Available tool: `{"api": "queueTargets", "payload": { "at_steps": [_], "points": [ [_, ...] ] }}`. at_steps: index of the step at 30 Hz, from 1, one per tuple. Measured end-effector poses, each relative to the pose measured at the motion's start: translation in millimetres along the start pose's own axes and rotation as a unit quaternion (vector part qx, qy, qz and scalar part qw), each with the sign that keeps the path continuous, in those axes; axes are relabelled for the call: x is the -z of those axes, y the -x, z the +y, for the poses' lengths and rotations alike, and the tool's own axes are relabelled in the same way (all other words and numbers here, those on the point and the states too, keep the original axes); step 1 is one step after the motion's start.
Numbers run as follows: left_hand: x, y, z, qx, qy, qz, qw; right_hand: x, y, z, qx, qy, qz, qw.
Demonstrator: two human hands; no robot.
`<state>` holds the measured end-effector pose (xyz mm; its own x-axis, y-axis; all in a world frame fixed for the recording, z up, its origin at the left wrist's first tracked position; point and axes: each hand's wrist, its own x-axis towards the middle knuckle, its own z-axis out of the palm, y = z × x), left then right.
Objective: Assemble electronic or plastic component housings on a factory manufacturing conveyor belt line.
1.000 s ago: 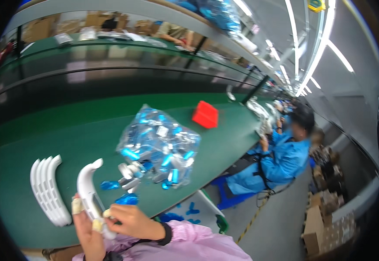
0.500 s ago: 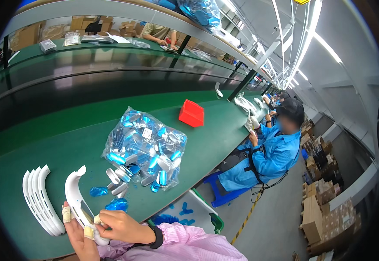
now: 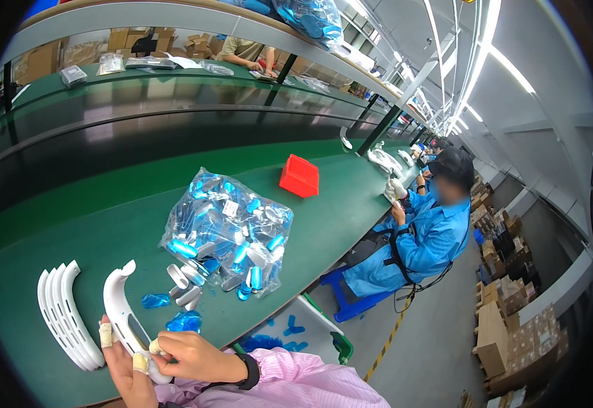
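Note:
A white curved plastic shell [image 3: 117, 307] with a long opening stands tilted at the near left of the bench. Its lower end lies in my left hand [image 3: 127, 372], whose fingers wrap it from beneath and the side. My right hand [image 3: 198, 357] is closed in a pinch at the shell's lower opening; anything between its fingertips is hidden. Pale covers wrap several of my fingertips. Left of my hands, several similar white curved shells [image 3: 65, 316] lie nested side by side. Small silver-grey pieces [image 3: 186, 284] and crumpled blue film [image 3: 184, 321] lie just beyond my right hand.
A clear plastic bag [image 3: 232, 234] of blue-filmed pieces spreads across the bench's middle. Behind it sits a red bin [image 3: 299, 176]. Under the bench edge, a container [image 3: 279, 326] holds blue scraps. At the right, a seated person [image 3: 412, 238] in blue handles white parts.
The view has shifted very slightly. Both my hands keep nearly the same pose at the white shell.

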<state>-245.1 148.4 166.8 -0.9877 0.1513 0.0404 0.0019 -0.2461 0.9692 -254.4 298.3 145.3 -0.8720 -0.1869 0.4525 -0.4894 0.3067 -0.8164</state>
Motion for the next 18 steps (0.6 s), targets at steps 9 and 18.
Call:
{"api": "queueTargets", "payload": {
  "at_steps": [9,18],
  "points": [
    [-0.5,-5.1,-3.8,0.011,0.037,0.007,0.999,10.7,4.1,7.9,-0.037,0.068,0.022,0.997],
    [-5.4,-6.7,-0.2,0.002,0.123,0.051,0.991,17.6,-4.8,5.6,-0.039,0.12,0.068,0.99]
  ]
}}
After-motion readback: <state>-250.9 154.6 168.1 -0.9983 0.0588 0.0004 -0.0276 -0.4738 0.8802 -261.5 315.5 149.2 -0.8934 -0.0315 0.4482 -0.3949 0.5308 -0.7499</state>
